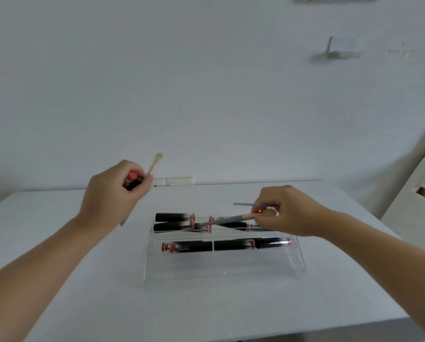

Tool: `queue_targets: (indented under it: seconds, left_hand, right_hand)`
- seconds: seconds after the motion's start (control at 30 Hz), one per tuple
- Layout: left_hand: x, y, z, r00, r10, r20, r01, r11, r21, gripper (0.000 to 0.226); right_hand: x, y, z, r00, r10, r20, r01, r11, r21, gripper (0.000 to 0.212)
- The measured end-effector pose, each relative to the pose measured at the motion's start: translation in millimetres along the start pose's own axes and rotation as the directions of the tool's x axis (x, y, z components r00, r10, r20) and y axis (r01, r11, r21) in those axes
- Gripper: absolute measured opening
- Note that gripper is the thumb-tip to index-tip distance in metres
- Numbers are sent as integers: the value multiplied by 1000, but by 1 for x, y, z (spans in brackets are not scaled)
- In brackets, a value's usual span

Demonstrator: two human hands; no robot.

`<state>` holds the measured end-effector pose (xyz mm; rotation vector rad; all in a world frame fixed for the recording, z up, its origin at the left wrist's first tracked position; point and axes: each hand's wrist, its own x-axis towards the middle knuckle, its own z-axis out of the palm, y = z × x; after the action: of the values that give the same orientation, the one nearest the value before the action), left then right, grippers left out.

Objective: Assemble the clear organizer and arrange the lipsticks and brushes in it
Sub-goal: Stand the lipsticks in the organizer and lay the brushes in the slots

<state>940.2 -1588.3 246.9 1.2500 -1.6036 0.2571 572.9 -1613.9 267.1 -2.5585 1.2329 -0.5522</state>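
Both hands hold items above the clear organizer (221, 257) mid-tabletop (83, 304).
Left hand (110, 201) grips a red lipstick (131, 180) and brush (155, 164); right hand (286, 211) pinches two brushes (231, 219) over the back tier; bare tabletop surrounds it.

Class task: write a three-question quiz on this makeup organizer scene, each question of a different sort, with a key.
1. True or false: the left hand grips a red-topped lipstick and a brush.
2. The right hand holds: A) a lipstick B) a brush over the clear organizer C) nothing?
3. Fill in: the organizer's front tray holds black ____.

Key: 1 true; 2 B; 3 lipsticks.
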Motion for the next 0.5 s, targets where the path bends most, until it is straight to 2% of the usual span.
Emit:
queue_targets:
  seconds: [0.07, 0.13, 0.17, 0.2, 0.27, 0.33, 0.43, 0.5]
  left_hand:
    - [-12, 34, -2, 955, 294, 24, -295, 955, 28, 13]
    - [-27, 56, 3, 822, 557, 116, -565, 824, 51, 19]
    - [-35, 63, 6, 753, 640, 154, -652, 757, 45, 19]
    - [-42, 67, 11, 694, 697, 181, -713, 700, 39, 18]
    - [-56, 71, 20, 615, 753, 235, -778, 627, 26, 17]
    - [-70, 70, 28, 575, 768, 280, -800, 600, -5, 16]
    - [-86, 66, 36, 557, 757, 342, -802, 597, -17, 15]
    - [-92, 63, 39, 568, 742, 356, -792, 611, -9, 16]
  right_hand:
    - [-7, 0, 11, 999, 4, -40, -5, 999, -47, 20]
    - [-14, 2, 19, 998, 29, -60, -35, 993, -112, 13]
    - [-17, 4, 22, 997, 29, -78, -41, 987, -158, 10]
    - [-20, 4, 25, 995, 21, -98, -41, 976, -214, 18]
    - [-25, 4, 31, 994, -9, -109, -26, 950, -313, 35]
    - [-28, 1, 35, 994, -25, -110, -17, 930, -366, 44]
    - [-32, -2, 45, 985, -80, -153, 11, 914, -405, 47]
    - [-34, -3, 51, 974, -113, -197, 22, 909, -416, 44]
